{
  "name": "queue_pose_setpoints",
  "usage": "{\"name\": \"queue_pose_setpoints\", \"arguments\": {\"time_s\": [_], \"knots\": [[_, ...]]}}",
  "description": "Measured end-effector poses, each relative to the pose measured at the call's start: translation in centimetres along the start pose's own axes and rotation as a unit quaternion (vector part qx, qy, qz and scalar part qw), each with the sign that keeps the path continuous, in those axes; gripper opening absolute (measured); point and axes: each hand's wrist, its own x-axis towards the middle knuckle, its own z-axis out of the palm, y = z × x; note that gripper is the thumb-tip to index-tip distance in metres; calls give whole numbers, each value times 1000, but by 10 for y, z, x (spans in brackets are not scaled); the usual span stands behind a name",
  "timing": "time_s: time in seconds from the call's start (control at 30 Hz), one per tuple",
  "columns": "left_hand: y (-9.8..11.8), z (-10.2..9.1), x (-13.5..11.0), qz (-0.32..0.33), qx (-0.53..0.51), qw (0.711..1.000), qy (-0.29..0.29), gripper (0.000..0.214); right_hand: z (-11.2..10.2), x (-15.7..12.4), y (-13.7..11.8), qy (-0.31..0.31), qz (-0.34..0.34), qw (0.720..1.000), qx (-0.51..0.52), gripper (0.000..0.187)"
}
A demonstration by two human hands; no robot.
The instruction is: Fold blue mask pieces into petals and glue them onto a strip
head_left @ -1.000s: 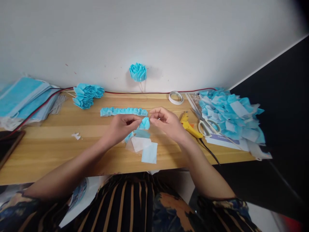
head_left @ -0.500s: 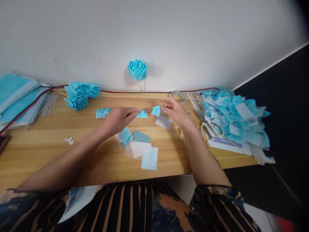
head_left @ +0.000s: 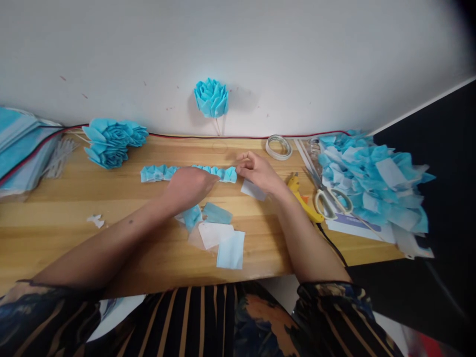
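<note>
A row of folded light-blue fabric petals (head_left: 156, 173) lies across the wooden table, its middle covered by my left hand (head_left: 191, 187). That hand is closed, with the fingertips pressed together at the row's front edge; anything between them is hidden. At the row's right end, my right hand (head_left: 258, 172) pinches the edge of the last folded petal (head_left: 230, 175) between thumb and finger. Beneath this wrist lies a pale fabric rectangle (head_left: 253, 190). Nearer me are loose cut pieces: a white one (head_left: 214, 234), a pale-blue one (head_left: 230, 250) and a blue one (head_left: 217, 213).
Finished blue flowers (head_left: 113, 141) lie back left, beside stacked blue sheets (head_left: 17, 144). Another flower (head_left: 211, 97) leans on the wall. To the right are a tape roll (head_left: 278, 154), yellow glue gun (head_left: 302, 201), scissors (head_left: 327, 198) and a heap of blue pieces (head_left: 375, 178).
My right hand has brought its folded petal against the row's right end. My left hand has shifted slightly down, its fingertips still by the row. The view has tilted a little, showing the glue gun.
</note>
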Motion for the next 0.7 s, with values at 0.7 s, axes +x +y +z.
{"name": "queue_pose_setpoints", "arguments": {"time_s": [0.7], "knots": [[3, 5, 3, 33, 46, 998, -20, 39, 10, 0, 4, 33, -11, 993, -114, 27]]}}
